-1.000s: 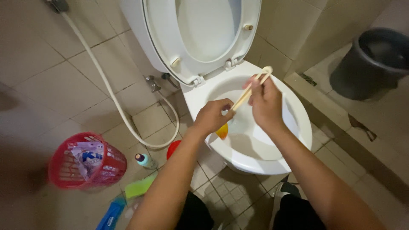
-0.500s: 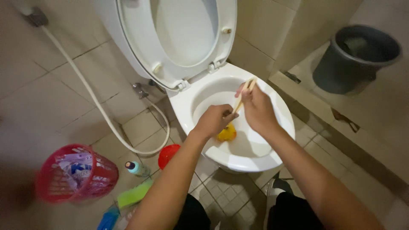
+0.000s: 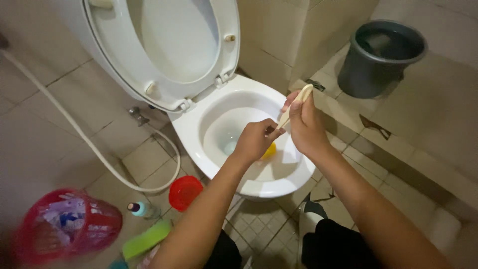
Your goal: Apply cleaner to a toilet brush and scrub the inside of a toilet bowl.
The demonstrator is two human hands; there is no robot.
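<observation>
Our left hand (image 3: 255, 140) and right hand (image 3: 304, 124) clamp the thin, light, stiff brush handle (image 3: 295, 105); yellow head (image 3: 269, 150) at seven o'clock looks soft.

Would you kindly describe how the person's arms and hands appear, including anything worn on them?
Both forearms are bare to the frame's edge: no sleeves, gloves, watch or bracelets show. The left hand and right hand carry no visible rings on the fingers.

Tiled home bathroom: toilet (image 3: 259, 184), spray hose (image 3: 84, 142), bucket (image 3: 381, 57).
</observation>
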